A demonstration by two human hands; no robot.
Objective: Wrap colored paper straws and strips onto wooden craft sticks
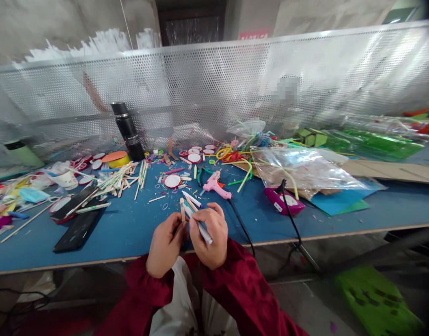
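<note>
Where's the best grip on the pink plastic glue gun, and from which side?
Likely the handle of the pink plastic glue gun, from its near right side: it slants that way to the thin black cord, while the narrow nozzle points left. The right hand is closer but holds a white rod-shaped marker.

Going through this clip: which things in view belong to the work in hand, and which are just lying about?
In hand:
- wooden stick, left hand
- white marker, right hand

Apparently just lying or standing about:
- black bottle
- clear plastic bag
- pink glue gun, though its part is unclear
</note>
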